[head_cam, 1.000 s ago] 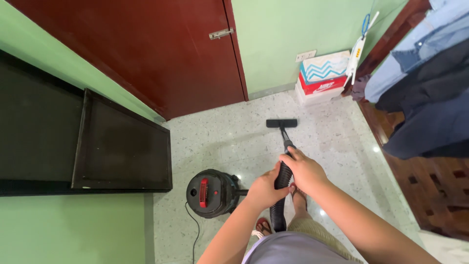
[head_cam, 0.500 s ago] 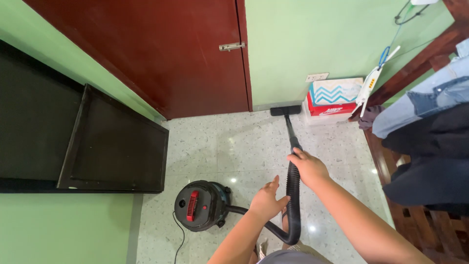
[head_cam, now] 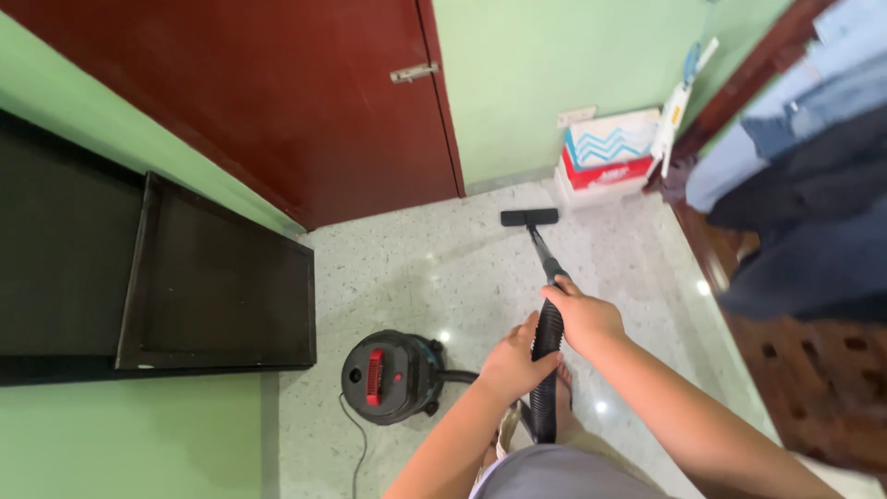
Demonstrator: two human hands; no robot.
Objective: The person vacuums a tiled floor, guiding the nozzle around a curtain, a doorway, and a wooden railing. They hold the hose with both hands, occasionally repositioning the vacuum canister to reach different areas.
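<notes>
My right hand [head_cam: 584, 316] grips the black vacuum wand [head_cam: 547, 263] near its upper end. My left hand [head_cam: 514, 360] holds the ribbed black hose [head_cam: 545, 393] just below it. The wand runs forward to a flat black floor nozzle [head_cam: 529, 217] resting on the speckled floor [head_cam: 434, 268] short of the green wall. The round black canister vacuum [head_cam: 388, 375] with a red handle sits on the floor to the left of my hands, its cord trailing toward me.
A dark red door [head_cam: 305, 102] stands shut at the back. A black shelf unit [head_cam: 166, 277] lines the left wall. White, blue and red boxes [head_cam: 610, 152] sit in the far corner. Clothes [head_cam: 804, 185] hang over dark wooden furniture [head_cam: 813, 370] at the right.
The nozzle was pushed forward to the wall by the boxes, then drawn back toward me. My left hand has closed on the hose again.
</notes>
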